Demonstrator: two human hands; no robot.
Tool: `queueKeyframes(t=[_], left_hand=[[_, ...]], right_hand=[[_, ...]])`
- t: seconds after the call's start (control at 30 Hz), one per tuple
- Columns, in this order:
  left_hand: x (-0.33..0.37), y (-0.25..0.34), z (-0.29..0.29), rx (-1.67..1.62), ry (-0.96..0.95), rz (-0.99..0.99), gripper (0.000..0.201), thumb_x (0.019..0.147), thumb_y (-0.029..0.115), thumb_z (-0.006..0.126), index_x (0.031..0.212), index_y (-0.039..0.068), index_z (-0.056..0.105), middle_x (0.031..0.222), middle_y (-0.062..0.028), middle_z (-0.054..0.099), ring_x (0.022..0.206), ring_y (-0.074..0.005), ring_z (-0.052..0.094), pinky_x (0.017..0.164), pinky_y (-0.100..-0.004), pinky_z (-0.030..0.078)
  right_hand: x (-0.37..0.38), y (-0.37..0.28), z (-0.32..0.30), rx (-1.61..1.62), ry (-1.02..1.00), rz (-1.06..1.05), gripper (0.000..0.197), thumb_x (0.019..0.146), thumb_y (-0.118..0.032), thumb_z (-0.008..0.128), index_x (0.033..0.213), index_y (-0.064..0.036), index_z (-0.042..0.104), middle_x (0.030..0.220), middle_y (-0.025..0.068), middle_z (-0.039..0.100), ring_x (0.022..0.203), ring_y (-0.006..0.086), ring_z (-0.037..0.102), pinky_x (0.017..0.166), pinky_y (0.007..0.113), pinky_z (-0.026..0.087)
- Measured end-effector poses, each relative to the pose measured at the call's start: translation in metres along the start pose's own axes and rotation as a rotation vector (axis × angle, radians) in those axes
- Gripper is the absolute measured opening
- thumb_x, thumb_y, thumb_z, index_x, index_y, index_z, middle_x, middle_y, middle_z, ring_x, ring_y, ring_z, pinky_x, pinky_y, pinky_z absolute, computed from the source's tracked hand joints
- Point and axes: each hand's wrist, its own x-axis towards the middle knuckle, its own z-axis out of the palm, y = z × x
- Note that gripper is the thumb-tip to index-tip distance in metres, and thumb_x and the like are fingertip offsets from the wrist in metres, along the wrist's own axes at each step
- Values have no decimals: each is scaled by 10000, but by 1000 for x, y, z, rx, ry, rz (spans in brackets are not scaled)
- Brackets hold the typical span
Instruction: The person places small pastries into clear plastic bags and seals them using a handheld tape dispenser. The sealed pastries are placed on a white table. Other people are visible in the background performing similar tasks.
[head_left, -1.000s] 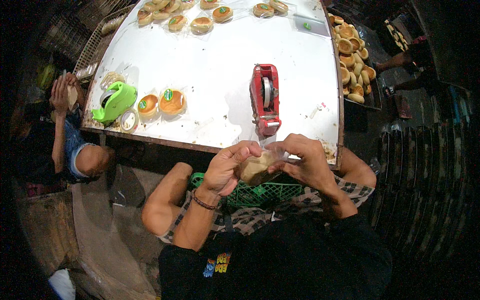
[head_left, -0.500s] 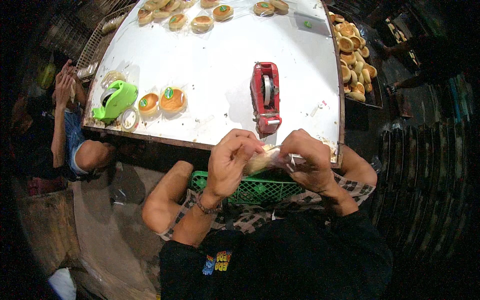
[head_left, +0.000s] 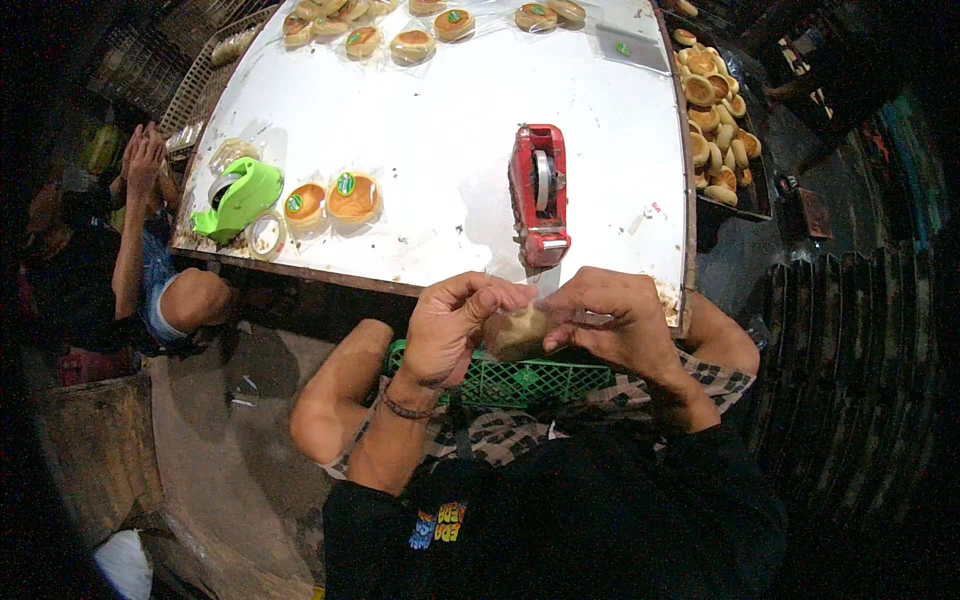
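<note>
Head view recorded one pale bun (head_left: 516, 336) in clear film (head_left: 545, 290), held just off the near edge of the tabletop (head_left: 430, 120) and above a green crate (head_left: 520, 382). The left hand (head_left: 445, 325) was curled round the bun's left side, thumb and fingertips drawn close together. The right hand (head_left: 620, 320) was pinched at the opposite side, on the film; its exact fingertip contact could not be told. Judged risks: a hard pull by the right hand could have torn the film; a slackened left hold could have dropped the bun into the crate; over-squeezing could have dented it. A red tape dispenser (head_left: 523, 190) stood near the near edge, where a raised hand could have knocked it. Toward the near left corner lay two wrapped buns (head_left: 353, 198) beside a green tape dispenser (head_left: 246, 203). Further wrapped buns (head_left: 412, 46) lay along the far edge. Past the right edge, a dark tray (head_left: 750, 208) carried heaped unwrapped buns (head_left: 704, 119).
</note>
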Motion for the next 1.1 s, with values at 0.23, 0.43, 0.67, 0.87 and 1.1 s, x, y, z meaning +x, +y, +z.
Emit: queueKeyframes(t=[0.23, 0.43, 0.67, 0.87, 1.1], left_hand=[[-1, 32, 14, 259, 45, -258, 175, 976, 144, 696, 982, -30, 715, 981, -115, 719, 973, -164, 666, 853, -293, 555], [13, 21, 26, 737, 48, 137, 181, 909, 147, 773, 1031, 15, 750, 1017, -57, 674, 904, -147, 637, 853, -302, 538], [5, 15, 35, 1058, 26, 493, 240, 793, 75, 839, 1019, 27, 776, 1088, -98, 706, 984, -227, 703, 842, -344, 577], [6, 16, 37, 1016, 81, 536, 195, 810, 38, 811, 1005, 45, 801, 1083, -105, 716, 912, -232, 727, 796, -351, 591], [2, 23, 37, 1021, 47, 467, 125, 848, 34, 766, 963, 22, 812, 1132, -162, 734, 1074, -266, 700, 928, -364, 556]], right_hand=[[-1, -16, 0, -174, 1, -132, 283, 701, -78, 890, 951, -175, 801, 1065, 60, 700, 961, 218, 664, 770, 338, 519], [0, -6, -1, -254, 77, -289, 225, 752, -33, 841, 960, -90, 781, 1091, 77, 686, 879, 204, 674, 748, 313, 525], [4, -8, 0, 28, 219, -50, 223, 705, -54, 876, 898, -89, 770, 862, 40, 690, 817, 192, 657, 701, 322, 524], [4, 2, -5, -29, 224, -197, 292, 732, -28, 865, 1001, -110, 788, 883, 38, 702, 850, 210, 672, 750, 316, 533], [-5, 10, 7, 114, 195, -16, 272, 787, 75, 817, 916, -15, 595, 870, 91, 678, 847, 162, 706, 729, 288, 584]])
